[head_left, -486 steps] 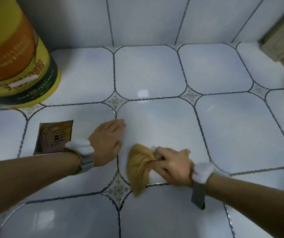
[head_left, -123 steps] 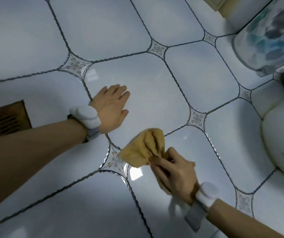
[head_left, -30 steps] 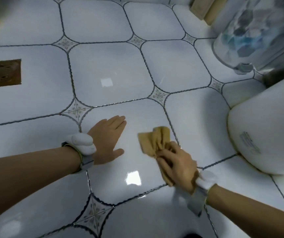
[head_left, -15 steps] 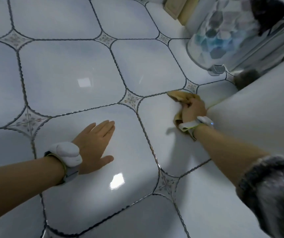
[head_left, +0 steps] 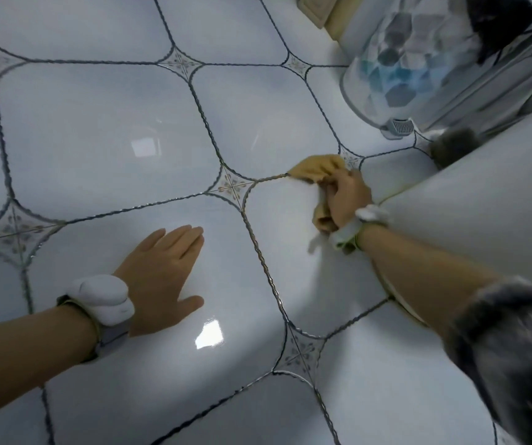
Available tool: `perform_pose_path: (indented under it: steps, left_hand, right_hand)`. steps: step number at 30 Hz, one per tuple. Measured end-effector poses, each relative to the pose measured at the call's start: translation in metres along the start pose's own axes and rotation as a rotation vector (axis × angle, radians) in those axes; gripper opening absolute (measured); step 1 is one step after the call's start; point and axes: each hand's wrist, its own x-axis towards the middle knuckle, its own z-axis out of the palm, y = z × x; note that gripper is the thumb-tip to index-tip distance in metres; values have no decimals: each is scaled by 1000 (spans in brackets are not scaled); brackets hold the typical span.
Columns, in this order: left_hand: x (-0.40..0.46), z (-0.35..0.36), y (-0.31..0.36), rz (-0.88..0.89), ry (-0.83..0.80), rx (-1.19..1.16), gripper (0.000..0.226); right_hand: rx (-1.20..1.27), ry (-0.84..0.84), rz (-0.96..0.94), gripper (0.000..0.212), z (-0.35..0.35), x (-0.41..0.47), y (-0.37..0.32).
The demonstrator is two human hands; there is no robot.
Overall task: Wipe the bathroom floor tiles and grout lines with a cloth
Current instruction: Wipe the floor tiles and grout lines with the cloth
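Head view: right hand [head_left: 346, 200] grips the cloth [head_left: 317, 171] on a grout line [head_left: 269, 179]; left hand [head_left: 161, 274] lies flat. Progress can't be judged; tiles ahead likely remain.

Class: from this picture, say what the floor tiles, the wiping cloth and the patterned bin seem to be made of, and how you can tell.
Floor tiles: probably glazed ceramic; glossy, with bright light reflections.
Cloth: soft woven or microfibre fabric; matte tan, bunched in folds under the right hand.
Patterned bin: likely plastic; smooth printed wall, though blurred.
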Motion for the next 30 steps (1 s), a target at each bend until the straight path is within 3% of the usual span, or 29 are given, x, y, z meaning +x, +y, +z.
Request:
perform_pose_path:
  steps: [2, 5, 9, 15, 19, 23, 25, 28, 30]
  left_hand:
    - [0, -2, -2, -2, -12, 37, 95]
    - [1, -5, -2, 6, -46, 74, 95]
    - [1, -4, 1, 7, -67, 120, 94]
    - [2, -4, 0, 16, -83, 138, 94]
    - [4, -12, 3, 19, -98, 128, 94]
    - [-3, -26, -1, 2, -152, 64, 95]
    - [-18, -35, -13, -27, -86, 11, 94]
    - [-57, -42, -41, -73, -14, -44, 93]
    - [-105, -40, -68, -133, -53, -40, 96]
  right_hand:
    - [-79, -65, 102, 27, 5, 20, 9]
    - [-252, -128, -35, 18, -5, -6, 14]
    - [-341, -241, -64, 18, -33, -77, 24]
    - [-240, -396, -146, 15, -68, -188, 32]
    - [-283, -262, -63, 23, -53, -138, 28]
    - [-203, -179, 93, 20, -35, -79, -17]
    - [-88, -174, -15, 17, -32, -87, -54]
    - [61, -237, -411, 12, -36, -162, -104]
    - [167, -381, -710, 11, -42, -230, -137]
